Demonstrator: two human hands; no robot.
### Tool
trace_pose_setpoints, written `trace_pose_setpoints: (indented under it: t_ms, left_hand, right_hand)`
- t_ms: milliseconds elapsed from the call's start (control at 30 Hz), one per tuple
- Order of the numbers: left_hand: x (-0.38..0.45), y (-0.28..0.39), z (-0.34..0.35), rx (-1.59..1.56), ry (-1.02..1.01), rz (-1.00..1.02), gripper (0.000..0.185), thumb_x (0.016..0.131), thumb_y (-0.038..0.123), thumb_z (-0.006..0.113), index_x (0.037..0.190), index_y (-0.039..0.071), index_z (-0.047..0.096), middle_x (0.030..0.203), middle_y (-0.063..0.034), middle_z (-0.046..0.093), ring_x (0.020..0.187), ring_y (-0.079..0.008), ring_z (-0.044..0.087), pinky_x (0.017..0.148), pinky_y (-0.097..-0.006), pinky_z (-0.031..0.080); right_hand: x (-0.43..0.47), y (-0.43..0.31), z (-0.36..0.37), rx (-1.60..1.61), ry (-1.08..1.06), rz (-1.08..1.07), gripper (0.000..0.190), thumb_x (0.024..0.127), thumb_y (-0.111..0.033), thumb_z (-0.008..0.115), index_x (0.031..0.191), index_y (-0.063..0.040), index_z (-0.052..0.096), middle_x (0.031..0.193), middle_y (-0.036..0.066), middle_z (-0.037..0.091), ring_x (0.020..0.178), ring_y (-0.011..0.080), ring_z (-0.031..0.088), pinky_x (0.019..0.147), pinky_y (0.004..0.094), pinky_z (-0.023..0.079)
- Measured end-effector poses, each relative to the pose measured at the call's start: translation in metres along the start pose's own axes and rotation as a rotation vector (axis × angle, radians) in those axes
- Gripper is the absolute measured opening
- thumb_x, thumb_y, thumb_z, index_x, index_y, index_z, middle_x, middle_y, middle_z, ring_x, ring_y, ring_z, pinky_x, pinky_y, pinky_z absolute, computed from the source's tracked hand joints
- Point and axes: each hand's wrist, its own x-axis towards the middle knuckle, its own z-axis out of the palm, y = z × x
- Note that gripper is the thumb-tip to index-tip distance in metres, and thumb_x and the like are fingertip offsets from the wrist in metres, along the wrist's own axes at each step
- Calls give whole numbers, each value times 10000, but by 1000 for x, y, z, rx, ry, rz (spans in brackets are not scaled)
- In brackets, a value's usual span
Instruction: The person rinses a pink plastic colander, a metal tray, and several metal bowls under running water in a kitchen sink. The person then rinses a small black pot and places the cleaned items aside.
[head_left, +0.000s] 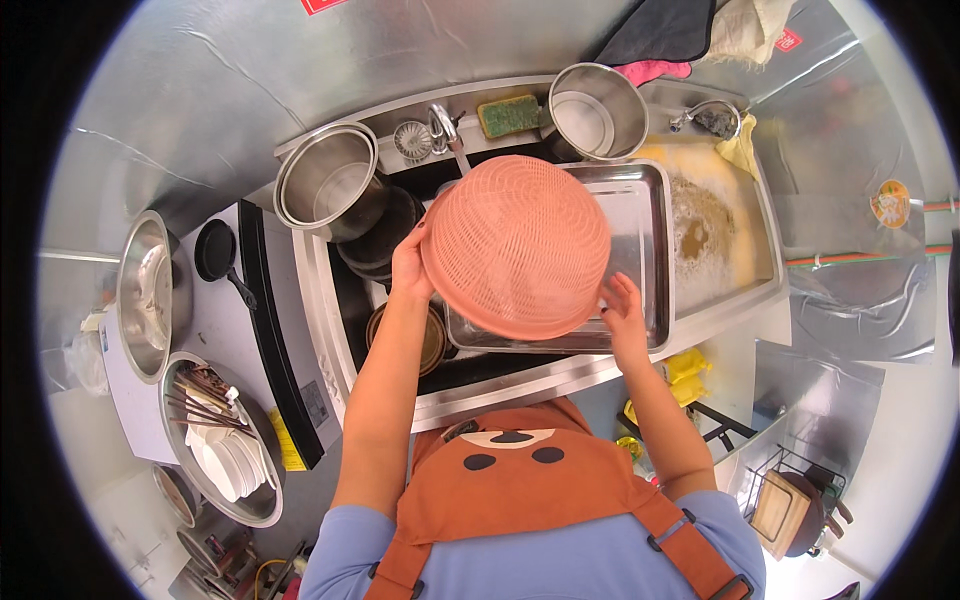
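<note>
A pink woven-pattern plastic colander (521, 244) is held upside down, its domed bottom facing up, over the sink. My left hand (412, 261) grips its rim on the left. At the lower right rim is my right hand (622, 309), fingers apart; whether they touch the rim is not clear. Beneath the colander lies a rectangular stainless steel tray (660, 262). Behind it, water runs from the tap (444, 129). Dark pans and a round brownish lid (433, 341) sit in the sink at the left, partly hidden by my left arm.
Steel pots stand at the sink's back left (330, 180) and back right (596, 112), a green sponge (510, 116) between them. Foamy water fills the right basin (701, 225). On the left are a small black frying pan (216, 250) and a steel bowl with chopsticks and spoons (276, 491).
</note>
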Motion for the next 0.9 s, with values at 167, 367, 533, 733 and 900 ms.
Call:
trace_pose_setpoints:
  t_ms: [167,367,533,733,900]
  left_hand:
    - [-14,5,-1,16,103,73,435,885,157,423,1294,13,382,1269,-119,474,1151,-238,465,979,-367,372]
    - [-29,4,7,150,20,126,440,915,179,425,1320,26,353,1305,-88,440,1173,-214,441,992,-338,350]
    - [-45,1,16,400,198,232,453,934,141,395,1357,23,287,1341,-82,398,1203,-188,405,1006,-301,320]
    - [-46,13,6,437,250,289,468,929,97,365,1374,20,244,1375,-89,352,1221,-177,382,1007,-285,306]
    - [-47,21,2,778,431,244,471,910,167,421,1335,-10,321,1309,-103,436,1191,-168,414,997,-279,304]
  right_hand:
    - [27,26,2,513,-6,503,432,896,-215,428,1287,-62,331,1201,124,458,1085,231,471,930,381,370]
    - [55,48,15,367,-39,527,384,925,-287,383,1186,-25,487,1126,91,548,1033,216,502,895,369,380]
    - [78,56,32,540,-121,503,361,918,-235,396,1200,-30,492,1129,98,556,1001,218,528,837,352,429]
    - [107,66,67,604,-85,522,360,917,-232,413,1169,8,505,1122,112,573,1001,238,559,847,390,466]
    - [101,50,71,623,-40,579,373,912,-264,445,1141,21,518,1102,125,587,955,249,587,797,386,499]
